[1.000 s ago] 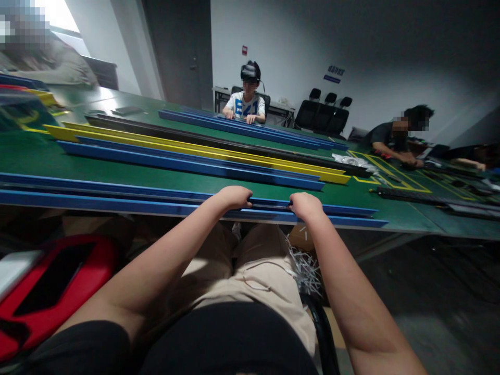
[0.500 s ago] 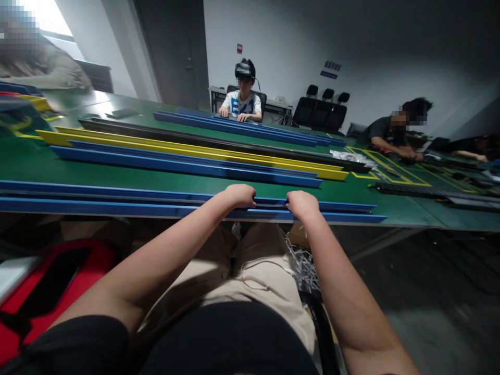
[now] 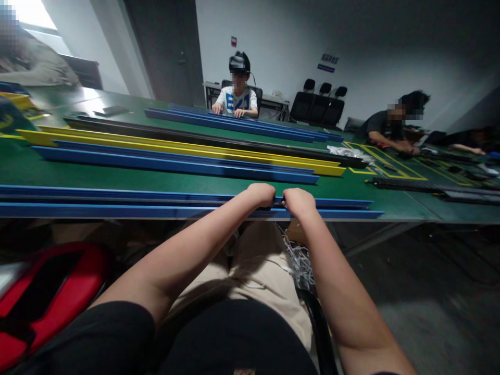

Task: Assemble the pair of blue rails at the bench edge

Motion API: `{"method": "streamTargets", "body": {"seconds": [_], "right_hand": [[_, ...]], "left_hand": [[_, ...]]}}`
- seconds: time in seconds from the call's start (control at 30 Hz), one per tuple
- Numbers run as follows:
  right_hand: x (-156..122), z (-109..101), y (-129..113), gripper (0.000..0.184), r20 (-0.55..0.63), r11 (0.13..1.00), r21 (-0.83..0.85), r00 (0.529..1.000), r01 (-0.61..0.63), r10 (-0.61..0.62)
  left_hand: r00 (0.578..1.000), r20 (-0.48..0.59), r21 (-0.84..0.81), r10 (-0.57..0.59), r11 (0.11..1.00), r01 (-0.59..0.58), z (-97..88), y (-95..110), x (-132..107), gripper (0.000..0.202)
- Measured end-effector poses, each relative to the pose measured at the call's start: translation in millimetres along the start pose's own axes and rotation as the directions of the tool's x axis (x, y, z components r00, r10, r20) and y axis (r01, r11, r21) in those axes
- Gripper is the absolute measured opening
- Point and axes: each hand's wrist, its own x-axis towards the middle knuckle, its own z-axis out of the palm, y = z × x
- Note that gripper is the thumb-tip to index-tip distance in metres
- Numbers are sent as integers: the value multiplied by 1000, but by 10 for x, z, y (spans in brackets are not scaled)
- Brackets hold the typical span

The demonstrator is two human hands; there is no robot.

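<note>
A long blue rail with a dark strip along its middle lies along the near edge of the green table. My left hand is curled over the rail, fingers closed on the dark strip. My right hand grips the same strip right beside it, the two hands nearly touching. The fingertips of both are hidden behind the knuckles.
Further back lie another blue rail, a yellow rail, a black rail and more blue rails. One person sits across the table; another works at the right. A red object sits low left.
My left hand has slid right along the rail until it is almost against my right hand. The view has shifted slightly right.
</note>
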Motion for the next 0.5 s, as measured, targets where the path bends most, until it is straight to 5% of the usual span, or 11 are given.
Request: {"method": "streamTargets", "body": {"seconds": [0.5], "right_hand": [[-70,31,-5,22,-54,1000,24,999,-7,8]], "left_hand": [[980,-154,11,128,992,-128,90,35,-149,28]]}}
